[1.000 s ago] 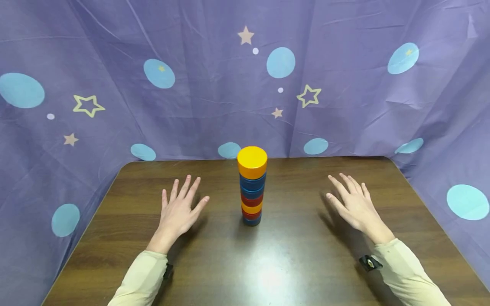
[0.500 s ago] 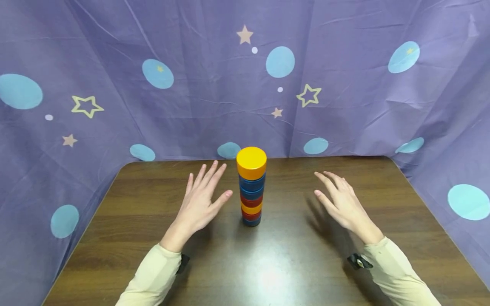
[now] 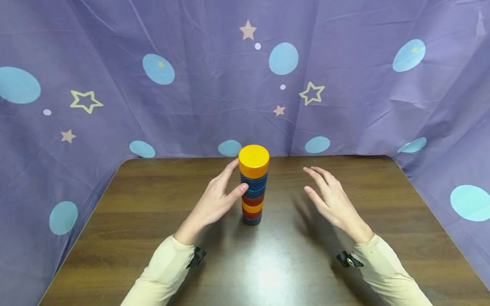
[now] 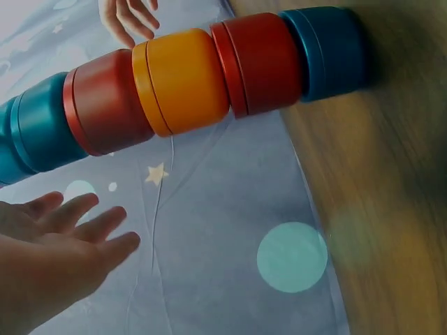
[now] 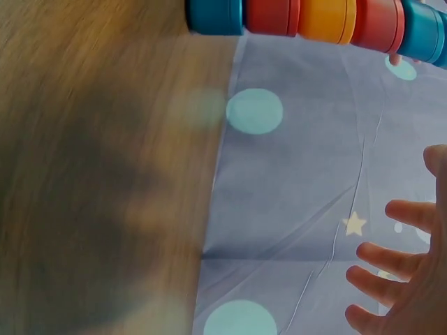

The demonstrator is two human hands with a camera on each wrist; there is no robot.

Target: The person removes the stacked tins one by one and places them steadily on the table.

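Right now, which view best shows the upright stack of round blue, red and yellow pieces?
The head view: the stack shows from base to top. Both wrist views cut off its top; the left shows it larger.

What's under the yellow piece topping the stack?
Two blue pieces, an upper red piece, orange piece, lower red piece and bottom blue piece, then the table. The yellow piece hides its own underside.
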